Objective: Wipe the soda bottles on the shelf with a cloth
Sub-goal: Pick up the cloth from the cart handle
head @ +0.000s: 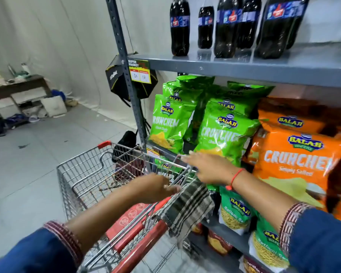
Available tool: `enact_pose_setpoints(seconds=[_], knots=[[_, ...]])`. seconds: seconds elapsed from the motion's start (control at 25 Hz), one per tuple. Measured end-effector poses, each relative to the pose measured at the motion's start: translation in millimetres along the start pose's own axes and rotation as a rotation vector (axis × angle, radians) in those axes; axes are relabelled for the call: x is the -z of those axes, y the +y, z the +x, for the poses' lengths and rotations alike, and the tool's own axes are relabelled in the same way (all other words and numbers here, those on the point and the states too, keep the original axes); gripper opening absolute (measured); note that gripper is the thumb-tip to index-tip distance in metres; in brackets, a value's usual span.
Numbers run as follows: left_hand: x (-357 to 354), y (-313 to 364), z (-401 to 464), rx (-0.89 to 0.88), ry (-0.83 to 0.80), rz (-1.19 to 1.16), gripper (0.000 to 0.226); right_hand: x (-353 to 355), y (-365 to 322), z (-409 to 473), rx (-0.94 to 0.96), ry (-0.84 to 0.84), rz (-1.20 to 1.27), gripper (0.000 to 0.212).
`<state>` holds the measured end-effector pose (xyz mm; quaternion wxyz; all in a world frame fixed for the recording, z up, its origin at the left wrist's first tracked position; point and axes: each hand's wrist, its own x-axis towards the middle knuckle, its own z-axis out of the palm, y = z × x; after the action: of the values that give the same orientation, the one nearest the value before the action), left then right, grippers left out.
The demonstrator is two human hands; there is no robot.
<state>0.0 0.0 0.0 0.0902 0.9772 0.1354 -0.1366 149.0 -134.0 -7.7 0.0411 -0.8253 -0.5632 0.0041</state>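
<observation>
I am looking down over a wire shopping cart (91, 174) parked against a grey metal shelf (244, 69), and both of my hands are reaching out over the cart's near end. My left hand (154, 187) is curling loosely, its fingertips pinching the top edge of the checked cloth (187, 209) — the cloth is hanging down over the cart's rim beside the red handle (140, 247). My right hand (209, 168) is stretching out flat with its fingers extended and spread, holding nothing that I can see, hovering just above the cart's wire edge and in front of the snack bags. A red thread (235, 177) is circling that wrist, and blue sleeves are covering both forearms.

The soda bottles (226, 26) are standing upright on the upper shelf, well above and apart from my hands — dark bottles with blue labels, some in front and some behind, with their tops cut off by the frame. Below them, green chip bags (222, 133) are crowding the left of the middle shelf and orange chip bags (297, 158) are sitting to their right. A yellow price tag (140, 72) is hanging at the shelf's left corner by the upright post. Far off to the left, a cluttered surface (18, 85) is standing against the white wall.
</observation>
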Motion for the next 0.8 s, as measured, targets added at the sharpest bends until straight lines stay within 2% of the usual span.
enact_pose_setpoints(seconds=[0.04,0.08,0.16,0.24,0.32,0.44,0.52,0.6,0.72,0.8], knots=[[-13,3,-4,-0.003,-0.058,-0.057,0.067,-6,-5,1,0.011,-0.217,-0.051,0.066],[-24,7,-6,0.004,-0.124,-0.102,0.059,-11,-7,1,0.046,-0.354,-0.069,0.062],[-48,16,-14,0.016,-0.165,-0.213,0.035,-24,-6,-1,0.100,-0.436,-0.129,0.050],[-57,18,-15,0.059,-0.091,-0.308,0.023,-28,-3,-2,0.119,-0.340,-0.108,0.040],[-53,19,-15,0.062,-0.038,-0.311,0.026,-25,0,-5,0.122,-0.223,-0.107,0.037],[-43,17,-17,0.004,-0.025,-0.279,0.027,-19,-1,-8,0.122,-0.089,-0.112,0.024],[-31,14,-18,-0.028,-0.030,-0.285,0.016,-7,0,-11,0.113,-0.027,-0.061,0.020],[-15,17,-20,-0.055,-0.061,-0.410,0.003,11,3,-14,0.081,-0.016,0.058,0.021],[18,41,-14,-0.134,-0.005,-0.757,0.027,52,6,-18,0.031,0.028,0.326,0.025],[40,60,-7,-0.196,0.093,-0.857,0.017,78,8,-20,0.027,0.076,0.443,0.034]])
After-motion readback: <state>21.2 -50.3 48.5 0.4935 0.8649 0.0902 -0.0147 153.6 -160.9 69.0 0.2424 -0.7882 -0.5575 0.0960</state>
